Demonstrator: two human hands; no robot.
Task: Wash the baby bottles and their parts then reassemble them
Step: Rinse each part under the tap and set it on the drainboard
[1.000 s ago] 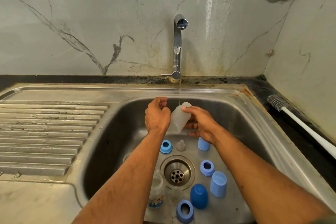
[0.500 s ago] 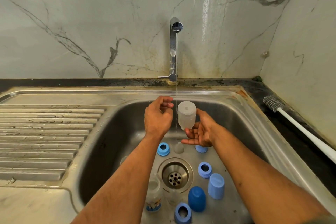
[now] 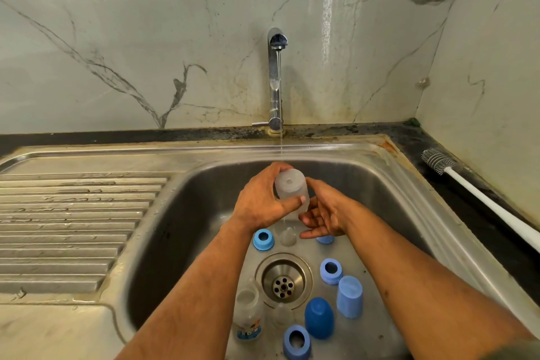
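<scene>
2 hands share the bottle (image 3: pixel 290 193): left hand (image 3: pixel 260 202) grips it upside-down so it drains, open right hand (image 3: pixel 321 213) cupped at 5 o'clock.

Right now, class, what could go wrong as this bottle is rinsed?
The left hand grips the wet clear bottle upside down under the tap's stream; it could slip onto the parts below. The loose clear nipple lies near the drain and might be overlooked.
</scene>
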